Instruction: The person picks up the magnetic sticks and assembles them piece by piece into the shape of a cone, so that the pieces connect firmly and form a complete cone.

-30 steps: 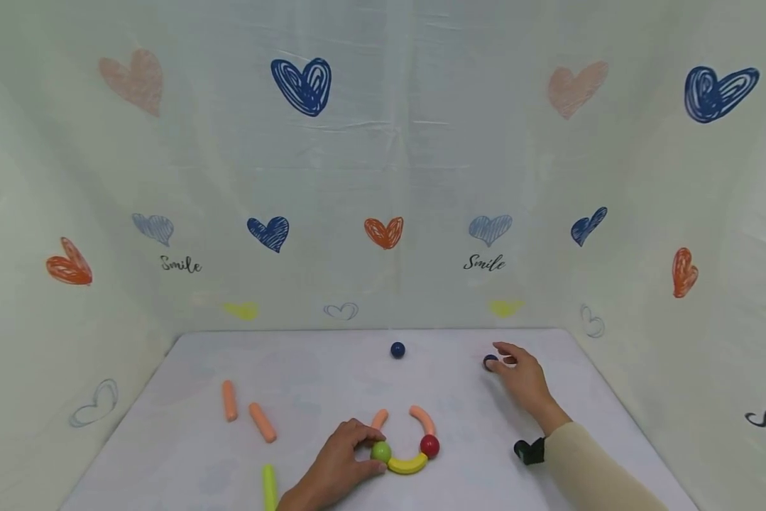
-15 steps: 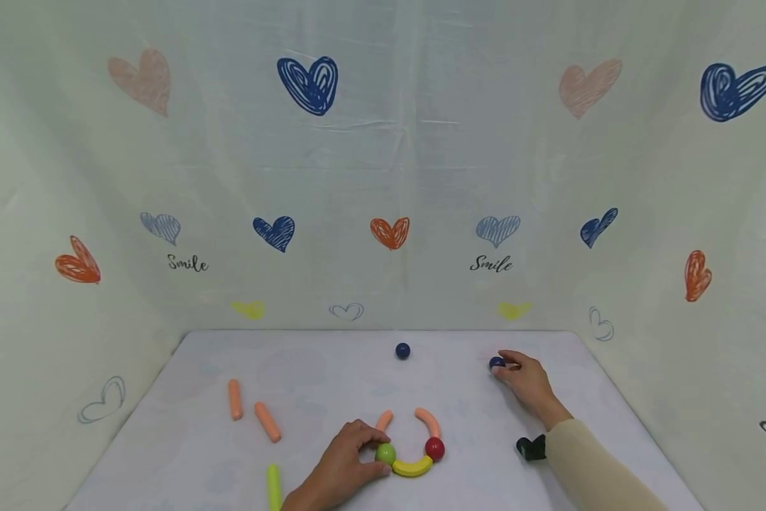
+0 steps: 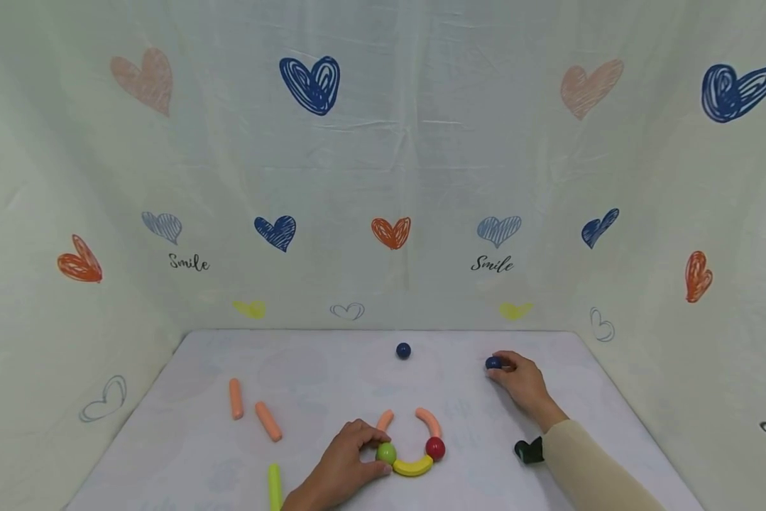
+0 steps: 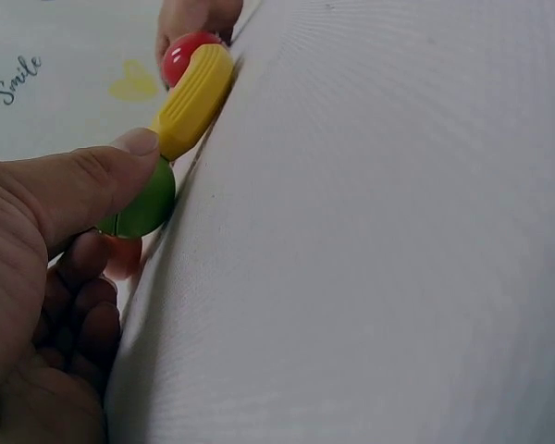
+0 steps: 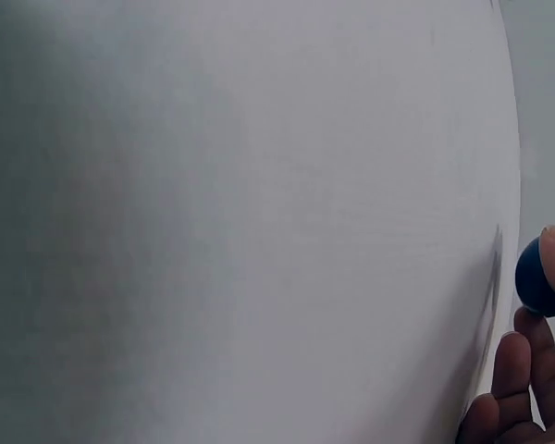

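Soft, cool, slightly dim light lies evenly over the room, leaving pale sheen along the creases of the white heart-printed cloth backdrop [image 3: 383, 170]. It seems to fall from above: the glossy round red ball [image 3: 435, 448] carries small bright glints, and beneath the bare right hand [image 3: 521, 382] a faint grey shadow blurs across the white tabletop [image 3: 331, 376]. Close up at the left wrist, the underside of the bare left hand [image 3: 346, 461] sinks into darkness. The right wrist's view turns murky and unfocused leftward, the tabletop's edge bowing.
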Motion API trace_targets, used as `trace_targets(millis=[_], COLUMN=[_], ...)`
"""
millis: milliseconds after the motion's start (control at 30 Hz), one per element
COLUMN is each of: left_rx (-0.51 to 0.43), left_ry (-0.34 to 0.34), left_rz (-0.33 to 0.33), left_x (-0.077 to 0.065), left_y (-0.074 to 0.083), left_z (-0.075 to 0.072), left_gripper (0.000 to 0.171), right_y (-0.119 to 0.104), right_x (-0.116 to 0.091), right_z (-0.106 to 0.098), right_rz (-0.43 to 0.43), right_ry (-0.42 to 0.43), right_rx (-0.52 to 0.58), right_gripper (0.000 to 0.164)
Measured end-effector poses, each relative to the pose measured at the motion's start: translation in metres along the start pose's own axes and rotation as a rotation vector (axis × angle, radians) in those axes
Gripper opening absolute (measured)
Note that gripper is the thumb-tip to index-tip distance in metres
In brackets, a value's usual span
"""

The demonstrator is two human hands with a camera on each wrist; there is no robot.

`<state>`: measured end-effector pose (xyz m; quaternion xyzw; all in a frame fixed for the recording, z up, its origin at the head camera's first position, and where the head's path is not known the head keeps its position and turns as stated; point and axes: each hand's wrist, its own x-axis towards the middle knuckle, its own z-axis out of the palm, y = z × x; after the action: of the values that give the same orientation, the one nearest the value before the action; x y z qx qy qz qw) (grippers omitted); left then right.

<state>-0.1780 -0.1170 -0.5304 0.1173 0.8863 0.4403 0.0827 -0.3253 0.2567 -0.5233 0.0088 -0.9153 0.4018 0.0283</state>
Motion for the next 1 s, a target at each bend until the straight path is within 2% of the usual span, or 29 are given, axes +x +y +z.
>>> trace_targets(millis=[133,267,467,633,800,1000], left_rx=[0.011,0.011,-0.001,-0.015,-0.028,-0.030], left_ry=[-0.003,0.000,0.005,0.004,-0.001,-0.003], left_rz=[-0.007,-0.007,0.019,0.006,0.019,0.021], left_x=[0.000,0.000,-0.002,-0.001,-0.001,-0.001], left_y=[0.001,0.002,0.000,0.000,-0.001,-0.003], left_z=[0.000,0.000,0.000,0.000,0.000,0.000], left_gripper=[0.035,0.035,0.035,0.035,0.034,0.035], right_y=[-0.007,-0.025,-0.056,-0.083,-0.099,-0.101], right_x=[-0.003,-0.010,-0.022,-0.036,-0.051,-0.060], right_z=[0.006,0.015,0.037,0.059,0.075,0.091], right_rz=[-0.004,-0.020,-0.046,-0.075,-0.123,-0.212], right_ry=[-0.012,-0.024,-0.051,-0.085,-0.161,-0.292], right_rx=[0.022,0.032,0.053,0.086,0.083,0.030], right_gripper=[0.046,0.044,0.041,0.038,0.037,0.033])
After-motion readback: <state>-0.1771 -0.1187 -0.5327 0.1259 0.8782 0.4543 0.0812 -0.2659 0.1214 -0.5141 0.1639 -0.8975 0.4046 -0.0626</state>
